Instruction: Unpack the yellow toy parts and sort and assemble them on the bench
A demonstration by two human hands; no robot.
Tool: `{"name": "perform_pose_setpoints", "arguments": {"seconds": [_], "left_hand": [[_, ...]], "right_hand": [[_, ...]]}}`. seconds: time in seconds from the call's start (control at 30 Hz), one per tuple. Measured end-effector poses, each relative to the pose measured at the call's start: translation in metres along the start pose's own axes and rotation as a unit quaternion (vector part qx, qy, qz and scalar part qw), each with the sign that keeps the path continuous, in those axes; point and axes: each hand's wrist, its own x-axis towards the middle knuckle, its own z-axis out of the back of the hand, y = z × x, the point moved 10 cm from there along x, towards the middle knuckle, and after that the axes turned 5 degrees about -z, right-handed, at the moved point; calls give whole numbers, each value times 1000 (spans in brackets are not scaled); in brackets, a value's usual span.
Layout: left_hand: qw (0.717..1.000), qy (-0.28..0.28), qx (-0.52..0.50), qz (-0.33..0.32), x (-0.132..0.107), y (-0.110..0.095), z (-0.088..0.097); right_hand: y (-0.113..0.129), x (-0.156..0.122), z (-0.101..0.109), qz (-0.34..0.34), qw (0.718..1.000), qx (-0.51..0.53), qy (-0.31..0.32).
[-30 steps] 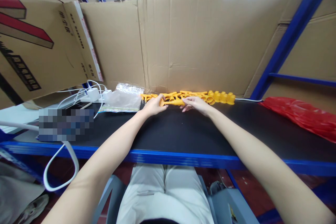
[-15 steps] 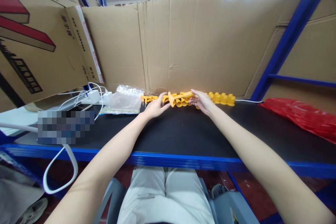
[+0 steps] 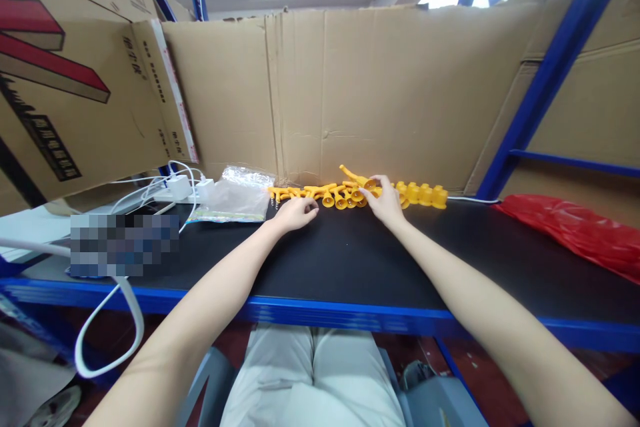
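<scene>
My right hand (image 3: 387, 203) pinches a yellow funnel-shaped plastic piece (image 3: 354, 176) near its wide end. Its narrow stem points up and to the left, and its open mouth faces me. My left hand (image 3: 296, 213) rests low at the row of yellow T-shaped corkscrew pieces (image 3: 280, 193), some showing metal spirals. Its fingers are curled; whatever they may hold is hidden. Between my hands lie several more yellow funnel-shaped pieces (image 3: 341, 201), mouths towards me. Just right of my right hand, yellow cup-like pieces (image 3: 425, 195) stand in rows.
A clear plastic bag (image 3: 235, 197) lies left of the pieces, beside white chargers and cables (image 3: 179, 187). A red plastic bag (image 3: 570, 227) is at the right. Cardboard (image 3: 400, 93) walls the back of the black shelf (image 3: 350, 260), which has a blue front edge (image 3: 345, 312).
My hands have moved apart. My left hand has come down and away from the yellow piece. The piece in my right hand has turned, its mouth now towards me and its stem up.
</scene>
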Motion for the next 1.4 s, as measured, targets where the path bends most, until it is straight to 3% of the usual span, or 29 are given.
{"name": "perform_pose_setpoints", "arguments": {"seconds": [0.2,0.33,0.57,0.87,1.03,1.1,1.2,1.4], "left_hand": [[1000,8,-1,4,0,-2,-1],[1000,12,0,6,0,-3,-2],[1000,6,4,8,0,1,-1],[1000,-1,25,8,1,5,-1],[994,-80,69,-8,1,9,13],[993,-82,81,-6,1,12,12],[994,-37,101,11,1,19,-2],[985,118,90,88,-6,40,-39]], "right_hand": [[30,3,-12,104,979,-173,23],[50,8,-35,177,946,-263,67],[48,-2,-83,227,894,-362,133],[32,-18,-91,214,900,-355,137],[25,-22,-90,183,914,-333,141],[26,-22,-89,170,919,-327,143],[30,-24,-89,171,920,-320,147],[43,-32,-94,206,914,-307,167]]}}
